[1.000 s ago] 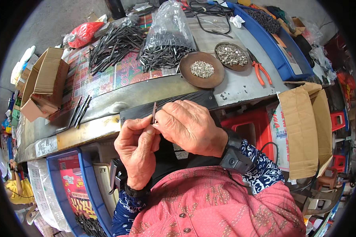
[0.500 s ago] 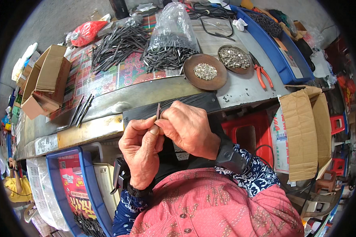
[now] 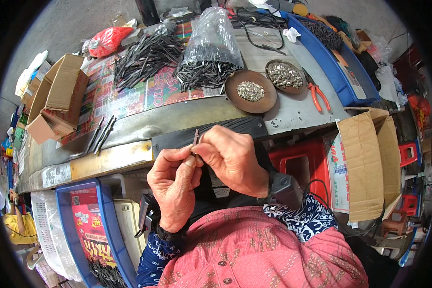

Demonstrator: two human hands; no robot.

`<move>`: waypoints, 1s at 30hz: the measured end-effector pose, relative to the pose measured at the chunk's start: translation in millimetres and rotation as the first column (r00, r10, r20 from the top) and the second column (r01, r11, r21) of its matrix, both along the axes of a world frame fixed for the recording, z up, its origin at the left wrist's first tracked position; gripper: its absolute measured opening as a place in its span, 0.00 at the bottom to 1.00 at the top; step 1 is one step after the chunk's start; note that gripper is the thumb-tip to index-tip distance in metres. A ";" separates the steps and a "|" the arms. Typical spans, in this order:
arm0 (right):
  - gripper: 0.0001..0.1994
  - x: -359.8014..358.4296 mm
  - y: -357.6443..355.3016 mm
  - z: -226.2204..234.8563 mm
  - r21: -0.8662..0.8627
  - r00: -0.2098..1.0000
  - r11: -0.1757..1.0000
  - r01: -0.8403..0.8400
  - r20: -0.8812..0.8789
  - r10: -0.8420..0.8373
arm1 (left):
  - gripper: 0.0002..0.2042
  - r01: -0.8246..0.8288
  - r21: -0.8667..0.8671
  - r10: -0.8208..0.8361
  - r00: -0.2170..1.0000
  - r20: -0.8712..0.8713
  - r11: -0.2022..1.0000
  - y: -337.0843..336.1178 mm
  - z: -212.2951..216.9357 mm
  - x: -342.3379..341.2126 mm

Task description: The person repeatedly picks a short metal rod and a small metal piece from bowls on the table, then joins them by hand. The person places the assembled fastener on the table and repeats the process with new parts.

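Both my hands meet at the near edge of the bench, fingertips together. Between them a thin dark strip (image 3: 196, 137) stands almost upright, its upper end sticking out above the fingers and its lower part hidden. My left hand (image 3: 175, 185) is closed, thumb and forefinger pinching low on the strip. From the right, my right hand (image 3: 235, 161) is curled shut with thumb and forefinger on the same strip. Any smaller part between the fingertips cannot be made out. Just beyond the hands lies a round brown dish (image 3: 242, 103) of small silvery metal pieces (image 3: 250, 90).
Another dish of metal discs (image 3: 284, 75) and red-handled pliers (image 3: 317, 93) lie right. Dark strips form a pile (image 3: 146, 57) and spill from a clear bag (image 3: 211, 36). A cardboard box (image 3: 62, 91) stands left, another (image 3: 365, 168) right. A blue crate (image 3: 62, 211) sits below left.
My hands have shifted very slightly right and down in the picture, and the strip leans a little differently. Both hands keep their grip on it.
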State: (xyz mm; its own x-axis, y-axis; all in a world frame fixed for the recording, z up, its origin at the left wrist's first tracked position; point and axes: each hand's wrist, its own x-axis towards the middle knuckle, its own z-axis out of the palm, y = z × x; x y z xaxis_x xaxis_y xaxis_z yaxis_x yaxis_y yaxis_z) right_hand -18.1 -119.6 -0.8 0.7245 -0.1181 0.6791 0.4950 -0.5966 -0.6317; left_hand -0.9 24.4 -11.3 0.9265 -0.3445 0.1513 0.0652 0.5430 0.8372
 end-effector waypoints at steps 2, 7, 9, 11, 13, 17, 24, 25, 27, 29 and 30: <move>0.18 -9.2 -1.6 5.3 0.147 0.974 0.988 -0.035 -0.217 0.067 | 0.05 0.002 0.007 -0.002 1.000 0.004 1.000 1.3 0.1 1.5; 0.32 -6.0 -2.6 11.5 0.163 0.954 0.976 -0.142 -0.242 0.179 | 0.05 0.033 -0.050 -0.031 0.999 0.031 0.998 -1.2 -0.2 -1.3; 0.33 1.3 -7.8 12.3 0.205 0.967 0.977 -0.055 -0.233 0.103 | 0.04 0.021 -0.013 -0.021 1.000 0.013 1.000 0.4 0.7 -2.0; 0.32 0.2 -7.8 13.8 0.098 0.976 0.990 -0.099 -0.185 0.116 | 0.03 0.012 0.003 -0.012 1.000 -0.028 1.000 2.2 2.0 -1.1; 0.31 -3.7 -4.9 16.0 0.015 0.973 0.983 -0.184 -0.141 0.184 | 0.03 0.002 0.007 -0.002 1.000 0.019 1.000 1.4 1.8 -0.3; 0.33 -5.1 -8.7 23.6 0.174 0.914 0.984 -0.050 -0.389 0.115 | 0.05 0.028 -0.002 -0.028 0.999 0.029 1.000 2.9 3.0 -0.1; 0.33 -4.7 -5.3 27.5 0.038 0.957 0.995 -0.095 -0.271 0.102 | 0.07 0.039 0.015 -0.039 0.999 0.023 0.999 4.9 3.8 -0.5; 0.33 -4.0 -7.9 27.7 0.104 0.942 0.993 -0.047 -0.327 0.079 | 0.07 0.030 0.027 -0.029 1.000 -0.003 0.999 4.9 3.8 -0.7; 0.33 -5.3 -8.2 27.0 0.035 0.948 0.994 -0.100 -0.302 0.106 | 0.06 0.030 0.029 -0.030 0.999 0.025 0.999 6.5 4.2 -0.5; 0.32 -5.8 -5.5 25.7 -0.086 0.968 0.977 -0.197 -0.175 0.180 | 0.06 0.065 -0.029 -0.063 0.996 0.061 0.997 6.4 4.4 0.8; 0.32 -4.5 -5.2 25.2 -0.085 0.946 0.971 -0.224 -0.260 0.196 | 0.06 0.041 0.002 -0.041 0.998 0.053 0.999 6.1 4.5 1.2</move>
State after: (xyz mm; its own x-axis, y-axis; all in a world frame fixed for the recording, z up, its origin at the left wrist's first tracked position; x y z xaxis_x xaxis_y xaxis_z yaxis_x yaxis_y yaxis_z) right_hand -22.6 -124.8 24.4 0.8715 0.1209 0.4753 0.4530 -0.5698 -0.6857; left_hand 0.2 30.5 -6.7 0.9025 -0.3819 0.1994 0.0428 0.5400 0.8406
